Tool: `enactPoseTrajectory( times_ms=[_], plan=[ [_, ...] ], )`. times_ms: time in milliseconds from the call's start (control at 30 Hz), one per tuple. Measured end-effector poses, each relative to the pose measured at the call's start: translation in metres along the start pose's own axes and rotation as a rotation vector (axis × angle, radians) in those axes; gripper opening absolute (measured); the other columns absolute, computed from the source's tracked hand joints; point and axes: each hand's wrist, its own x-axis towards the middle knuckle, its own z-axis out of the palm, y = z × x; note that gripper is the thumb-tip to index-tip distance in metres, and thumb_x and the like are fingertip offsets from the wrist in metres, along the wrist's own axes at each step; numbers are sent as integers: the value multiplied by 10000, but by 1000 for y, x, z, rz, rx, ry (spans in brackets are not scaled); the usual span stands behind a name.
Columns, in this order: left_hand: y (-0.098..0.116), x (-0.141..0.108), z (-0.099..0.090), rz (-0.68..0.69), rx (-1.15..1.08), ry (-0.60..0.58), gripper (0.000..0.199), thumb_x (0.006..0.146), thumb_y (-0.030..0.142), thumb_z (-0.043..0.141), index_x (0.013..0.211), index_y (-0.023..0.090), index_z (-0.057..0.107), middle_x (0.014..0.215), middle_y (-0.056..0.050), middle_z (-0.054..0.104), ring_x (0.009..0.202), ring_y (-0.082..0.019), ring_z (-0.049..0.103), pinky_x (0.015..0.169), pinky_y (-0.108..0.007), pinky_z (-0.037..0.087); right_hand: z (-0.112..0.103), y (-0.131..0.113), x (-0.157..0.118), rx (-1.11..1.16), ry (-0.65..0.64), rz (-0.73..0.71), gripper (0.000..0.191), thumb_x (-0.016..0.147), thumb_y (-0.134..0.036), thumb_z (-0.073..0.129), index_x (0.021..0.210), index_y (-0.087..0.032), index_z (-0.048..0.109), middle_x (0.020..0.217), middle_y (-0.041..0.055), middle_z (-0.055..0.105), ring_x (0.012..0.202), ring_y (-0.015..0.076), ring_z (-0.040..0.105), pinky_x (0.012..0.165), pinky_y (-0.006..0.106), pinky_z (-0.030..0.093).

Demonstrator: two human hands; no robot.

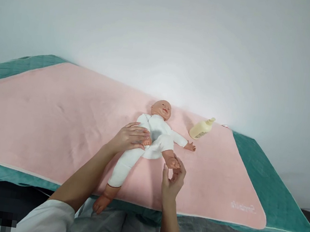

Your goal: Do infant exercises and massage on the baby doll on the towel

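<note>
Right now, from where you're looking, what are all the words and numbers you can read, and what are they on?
None that I can read for sure.
Pink mat: pale writing near its front right corner, too faint and blurred to read.
Yellow bottle: rows of small dark print on its side, too tiny to read.
Doll: no writing that I can see.

A bald, white-cloth-bodied baby doll [159, 123] is laid face-up on the pink mat [85, 121], head toward the far edge, one leg stretched past the near edge, the other bent.
</note>
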Motion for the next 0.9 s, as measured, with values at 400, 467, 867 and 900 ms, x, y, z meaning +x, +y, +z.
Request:
enactPoseTrajectory(
  times_ms=[400, 467, 867, 900],
  plan=[
    [-8, -8, 1, -275, -65, 276, 330, 738, 510, 779, 956, 265, 742, 1005, -51, 771, 968, -231, 724, 964, -441, 524, -11, 8, -16, -27, 45, 5, 483, 869, -297, 654, 1307, -188, 483, 1302, 170, 597, 1216, 257, 593, 972, 446, 524],
    [-7, -10, 1, -402, -128, 398, 347, 722, 504, 791, 959, 253, 745, 1013, -61, 768, 968, -239, 718, 924, -437, 551, -13, 9, -19, -23, 44, -13, 485, 872, -294, 651, 1313, -191, 478, 1300, 167, 599, 1216, 260, 595, 971, 453, 526],
    [-25, -5, -23, -1002, -398, 770, 357, 790, 423, 740, 1041, 170, 755, 1060, -89, 751, 1065, -249, 688, 993, -396, 527, -58, 28, -74, -168, -116, 34, 469, 854, -313, 662, 1290, -170, 565, 1233, 150, 669, 1105, 285, 670, 886, 412, 588],
    [-30, -8, -24, -1044, -408, 804, 368, 797, 429, 733, 1053, 164, 748, 1049, -96, 750, 1050, -249, 694, 979, -400, 535, -61, 29, -80, -182, -139, 50, 461, 861, -315, 654, 1290, -168, 572, 1238, 148, 670, 1099, 286, 675, 876, 406, 594]
  ],
)
